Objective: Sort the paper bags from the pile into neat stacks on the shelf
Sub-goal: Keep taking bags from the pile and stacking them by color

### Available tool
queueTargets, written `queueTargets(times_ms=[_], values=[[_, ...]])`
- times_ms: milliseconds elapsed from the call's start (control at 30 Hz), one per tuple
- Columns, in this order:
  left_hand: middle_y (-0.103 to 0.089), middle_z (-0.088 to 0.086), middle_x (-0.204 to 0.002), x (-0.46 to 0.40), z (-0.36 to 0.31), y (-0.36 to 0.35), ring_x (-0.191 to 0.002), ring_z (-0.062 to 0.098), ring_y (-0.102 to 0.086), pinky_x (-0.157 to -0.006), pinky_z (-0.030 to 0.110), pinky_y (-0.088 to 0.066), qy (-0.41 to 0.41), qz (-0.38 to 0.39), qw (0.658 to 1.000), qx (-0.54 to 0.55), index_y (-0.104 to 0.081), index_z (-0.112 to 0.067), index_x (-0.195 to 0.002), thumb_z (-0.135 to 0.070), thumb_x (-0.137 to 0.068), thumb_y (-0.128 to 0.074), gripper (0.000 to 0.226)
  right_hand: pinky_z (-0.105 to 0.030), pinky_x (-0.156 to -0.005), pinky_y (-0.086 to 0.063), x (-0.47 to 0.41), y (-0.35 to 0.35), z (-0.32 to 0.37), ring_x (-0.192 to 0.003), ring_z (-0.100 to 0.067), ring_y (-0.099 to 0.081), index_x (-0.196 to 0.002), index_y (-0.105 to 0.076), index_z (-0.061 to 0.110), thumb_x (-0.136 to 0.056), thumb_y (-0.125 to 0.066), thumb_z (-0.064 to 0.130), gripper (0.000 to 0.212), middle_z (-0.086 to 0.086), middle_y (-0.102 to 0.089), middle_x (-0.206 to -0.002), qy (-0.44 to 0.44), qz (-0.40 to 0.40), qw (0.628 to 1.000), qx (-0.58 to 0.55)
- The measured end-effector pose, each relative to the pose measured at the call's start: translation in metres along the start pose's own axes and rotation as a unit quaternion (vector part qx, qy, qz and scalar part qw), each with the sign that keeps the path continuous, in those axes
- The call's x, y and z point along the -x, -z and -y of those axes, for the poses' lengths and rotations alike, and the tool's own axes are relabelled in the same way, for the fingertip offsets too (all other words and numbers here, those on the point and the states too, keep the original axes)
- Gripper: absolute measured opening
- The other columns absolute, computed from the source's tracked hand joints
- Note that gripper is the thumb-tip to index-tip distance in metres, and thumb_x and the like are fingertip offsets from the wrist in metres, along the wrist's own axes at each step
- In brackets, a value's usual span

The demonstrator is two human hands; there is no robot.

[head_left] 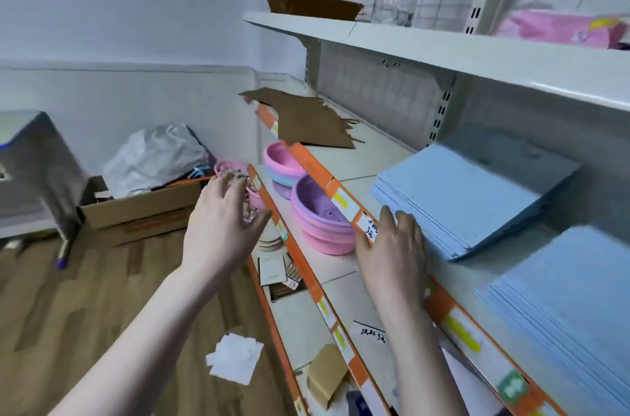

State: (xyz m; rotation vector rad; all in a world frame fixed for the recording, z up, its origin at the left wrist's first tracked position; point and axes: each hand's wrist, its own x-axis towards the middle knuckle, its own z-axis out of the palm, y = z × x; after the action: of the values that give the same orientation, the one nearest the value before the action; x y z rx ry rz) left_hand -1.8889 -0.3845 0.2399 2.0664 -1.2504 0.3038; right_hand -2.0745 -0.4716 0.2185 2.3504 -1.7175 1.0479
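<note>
Two flat stacks of pale blue paper bags lie on the middle shelf (381,156): one stack (474,197) squared up, another (572,306) nearer the camera. The right hand (392,252) rests, fingers straight, on the shelf's orange edge, touching the first stack's corner. The left hand (221,224) hovers released, well left of the bags, holding nothing.

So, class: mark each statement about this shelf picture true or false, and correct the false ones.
1. Two blue stacks lie on the shelf. True.
2. The left hand grips a blue bag. False: it is open in the air, holding nothing.
3. The right hand rests at the shelf's front edge, beside a blue stack. True.
4. The brown bags lie on the floor. False: they lie on the shelf, further along.
</note>
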Motion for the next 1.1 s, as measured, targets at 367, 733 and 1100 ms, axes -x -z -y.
queueTargets(times_ms=[367, 733, 1100], values=[[-0.048, 0.022, -0.132, -0.154, 0.096, -0.087, -0.125, 0.038, -0.042, -0.102, 0.047, -0.037, -0.006, 0.041, 0.999, 0.01, -0.053, 0.0, -0.127, -0.028, -0.08, -0.071, 0.057, -0.044, -0.087, -0.048, -0.107, -0.14, 0.067, -0.1, -0.041, -0.057, -0.117, -0.06, -0.004, -0.077, -0.073, 0.026, 0.051, -0.024, -0.061, -0.106, -0.019, 0.015, 1.0, 0.008], [-0.041, 0.025, -0.14, -0.349, 0.195, -0.157, -0.132, 0.038, -0.035, -0.105, 0.046, -0.029, -0.122, 0.114, 0.985, 0.037, -0.05, -0.002, -0.132, -0.032, -0.085, -0.066, 0.059, -0.044, -0.098, -0.039, -0.21, -0.256, 0.15, -0.114, -0.038, -0.051, -0.128, -0.053, -0.001, -0.089, -0.058, 0.033, 0.052, -0.022, -0.056, -0.12, -0.135, 0.034, 0.987, 0.083], [-0.042, 0.026, -0.138, -0.475, 0.163, -0.267, -0.132, 0.038, -0.034, -0.11, 0.04, -0.024, -0.241, 0.182, 0.951, 0.072, -0.051, 0.0, -0.129, -0.037, -0.085, -0.064, 0.059, -0.039, -0.109, -0.03, -0.283, -0.297, 0.135, -0.133, -0.028, -0.034, -0.145, -0.029, 0.014, -0.096, -0.032, 0.051, 0.061, -0.013, -0.035, -0.145, -0.251, 0.048, 0.958, 0.129]])
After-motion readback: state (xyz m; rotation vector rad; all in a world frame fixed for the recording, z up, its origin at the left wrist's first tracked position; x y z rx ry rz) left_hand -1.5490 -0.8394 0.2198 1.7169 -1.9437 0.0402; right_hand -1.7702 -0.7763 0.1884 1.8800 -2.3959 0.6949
